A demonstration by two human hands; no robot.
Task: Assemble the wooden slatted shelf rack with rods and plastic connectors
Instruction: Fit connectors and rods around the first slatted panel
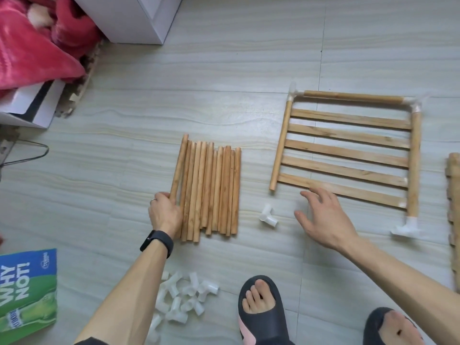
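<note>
A row of several wooden rods [211, 188] lies on the tiled floor. My left hand [165, 212] grips the leftmost rod [179, 165] near its lower end, and that rod is tilted apart from the others. A slatted shelf panel [346, 153] lies to the right, with a rod across its top and white plastic connectors at three corners. My right hand [323, 217] hovers open, fingers spread, just below the panel's lower left. A loose white connector [268, 216] lies between my hands. A pile of white connectors [179, 297] sits near my left forearm.
Another slatted piece [454, 200] lies at the right edge. My feet in dark slippers [261, 312] are at the bottom. A green and blue carton [25, 290] is at lower left. A red blanket [37, 41], a white box and a white cabinet [139, 18] stand at upper left.
</note>
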